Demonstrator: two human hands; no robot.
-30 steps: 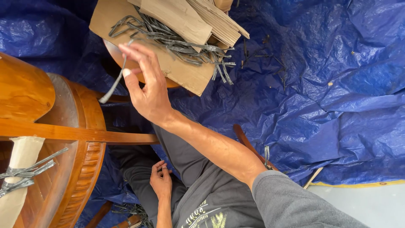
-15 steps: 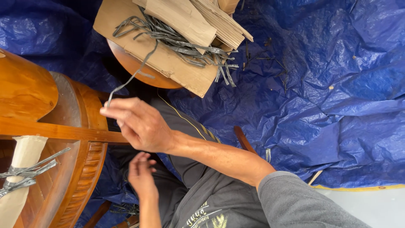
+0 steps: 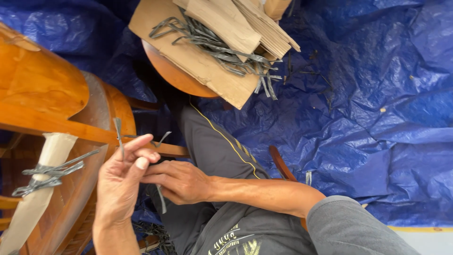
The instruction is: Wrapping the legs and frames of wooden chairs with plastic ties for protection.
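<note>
Hands (image 3: 151, 182) meet, fingers curled, pinching one grey strip (image 3: 119, 134) between them.

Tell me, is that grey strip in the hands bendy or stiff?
Probably bendy: the grey strip curves and kinks between the left hand and right hand. It looks light, since fingers alone pinch it. The pile of strips on the cardboard lies tangled, so it likely flops rather than snaps.

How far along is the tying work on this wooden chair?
Done: one paper-wrapped chair part already carries a tied grey strap. In hand: left hand and right hand hold one grey strip. Left: many strips lie on the cardboard.
</note>
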